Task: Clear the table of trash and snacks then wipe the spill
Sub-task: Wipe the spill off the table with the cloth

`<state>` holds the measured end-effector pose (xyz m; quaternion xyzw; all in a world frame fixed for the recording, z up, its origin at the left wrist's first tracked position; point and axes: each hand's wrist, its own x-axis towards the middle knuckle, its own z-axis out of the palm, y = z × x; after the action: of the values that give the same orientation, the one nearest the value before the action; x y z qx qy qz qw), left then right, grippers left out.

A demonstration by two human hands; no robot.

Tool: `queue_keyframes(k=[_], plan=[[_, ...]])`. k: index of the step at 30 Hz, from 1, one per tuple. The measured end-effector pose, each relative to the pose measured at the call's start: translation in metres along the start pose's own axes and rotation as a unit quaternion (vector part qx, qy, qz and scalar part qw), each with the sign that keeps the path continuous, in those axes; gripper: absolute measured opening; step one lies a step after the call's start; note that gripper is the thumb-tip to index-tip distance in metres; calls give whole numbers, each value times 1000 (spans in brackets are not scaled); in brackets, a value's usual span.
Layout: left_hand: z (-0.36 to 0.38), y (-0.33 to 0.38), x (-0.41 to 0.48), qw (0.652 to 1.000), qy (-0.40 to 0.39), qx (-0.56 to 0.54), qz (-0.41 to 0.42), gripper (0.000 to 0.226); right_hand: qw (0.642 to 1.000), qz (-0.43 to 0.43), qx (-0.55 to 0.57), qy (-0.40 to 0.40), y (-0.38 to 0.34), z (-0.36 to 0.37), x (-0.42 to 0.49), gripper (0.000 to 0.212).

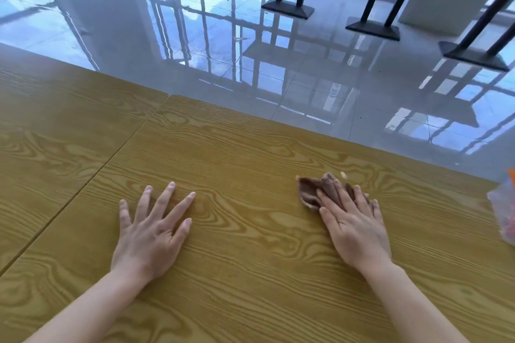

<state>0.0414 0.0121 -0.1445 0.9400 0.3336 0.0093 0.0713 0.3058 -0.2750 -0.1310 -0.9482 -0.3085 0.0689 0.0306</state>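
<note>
Crumpled brown cloth (309, 189) (cloth or soaked paper, I cannot tell which) lies on the wood-grain surface (250, 273), well to the right of the seam (83, 186) where two panels of the surface meet. The right hand (354, 225) rests on top of it, palm down. Its fingers are straight and close together and press the cloth flat rather than curling round it. The cloth's left part sticks out from under the fingertips, folded into a rough point.

The left hand (150, 231) lies flat on the bare wood between the seam and the cloth, nearer the seam. It is released, with the fingers spread wide and nothing under or in it. Both forearms reach in from the near edge, and the two hands are well apart.

Farthest from the seam, at the right border of the view, is a clear plastic bag (501, 211). It is cut off by the frame, with something red and orange showing through it. It sits on the surface, apart from the right hand.

Beyond the seam's far end, past the surface's edge, a glossy tiled floor (278, 78) reflects window frames. Dark table legs on flat bases (288, 8) stand on it.
</note>
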Motion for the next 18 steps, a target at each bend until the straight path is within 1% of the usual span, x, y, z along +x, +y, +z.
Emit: queue_keyframes(k=[2,3,4,6,8,10,11,12,13,14,15,16,18], plan=[[0,2,-1,1000,2,-2,-9,54,998,58,21,-6,-30,-6,31,53],[0,4,-2,1000,3,-7,-10,56,997,63,34,-10,-55,-7,46,53],[-1,5,-2,1000,4,-12,-10,58,998,47,45,-19,-83,-8,59,53],[-3,5,-2,999,13,-40,-9,63,997,-36,46,-40,-142,-6,66,53],[-5,3,-3,994,41,-95,-17,65,985,-164,40,-42,-185,3,44,53],[-8,-2,-4,981,82,-168,-42,64,954,-294,29,-54,-188,13,7,52],[-8,-4,-5,973,99,-204,-53,62,939,-340,20,-48,-173,16,-7,50],[-9,-7,-5,965,109,-229,-59,61,932,-359,12,-35,-152,16,-15,48],[-8,-9,-5,962,113,-242,-60,60,935,-354,5,-24,-130,16,-17,47],[-7,-10,-5,961,112,-245,-58,60,945,-327,-4,-16,-110,15,-12,46],[-6,-10,-5,963,107,-242,-55,61,959,-283,-7,-14,-97,13,-1,46],[-5,-8,-6,964,103,-239,-54,61,974,-228,-4,-14,-94,9,14,47],[-6,-6,-6,966,95,-234,-53,63,989,-146,4,0,-120,5,47,49]])
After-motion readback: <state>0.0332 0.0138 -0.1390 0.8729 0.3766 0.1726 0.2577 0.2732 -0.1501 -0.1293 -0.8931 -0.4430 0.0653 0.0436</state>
